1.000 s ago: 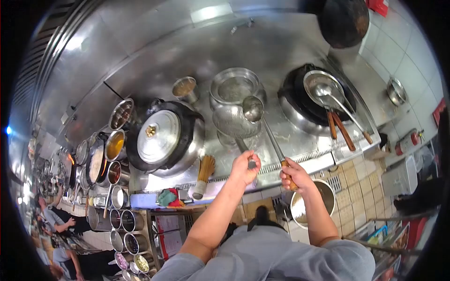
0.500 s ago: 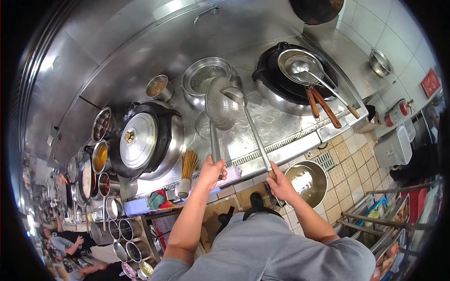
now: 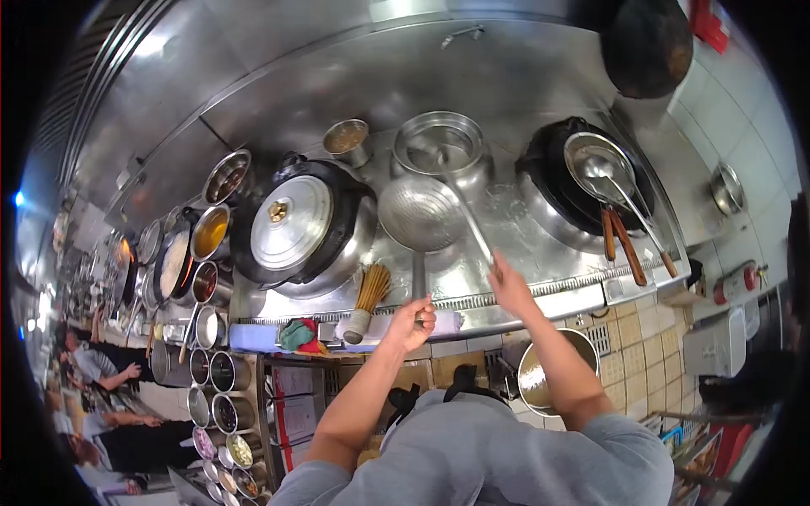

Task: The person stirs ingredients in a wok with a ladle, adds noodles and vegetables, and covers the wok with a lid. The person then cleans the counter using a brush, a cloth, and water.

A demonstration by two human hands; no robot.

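My left hand (image 3: pixel 413 324) is closed around the handle of a perforated skimmer (image 3: pixel 419 211), whose wide round bowl is over the steel worktop. In my right hand (image 3: pixel 510 287) is the long handle of a ladle (image 3: pixel 469 221). The ladle's head reaches over or into a round steel pot (image 3: pixel 439 116) behind the skimmer; whether it touches the liquid there I cannot tell. A bamboo wok brush (image 3: pixel 371 291) lies near the front edge, just left of my left hand.
At left, a lidded wok (image 3: pixel 293 223) sits on a burner. A strainer (image 3: pixel 582 156) and another ladle (image 3: pixel 601 167) rest over the right wok station. A metal bucket (image 3: pixel 530 379) stands on the floor. Co-workers (image 3: pixel 105 363) are at far left.
The ladle has moved away from the skimmer to the pot as my right hand reached forward. The skimmer now lies lower and flatter over the worktop. The view has shifted left.
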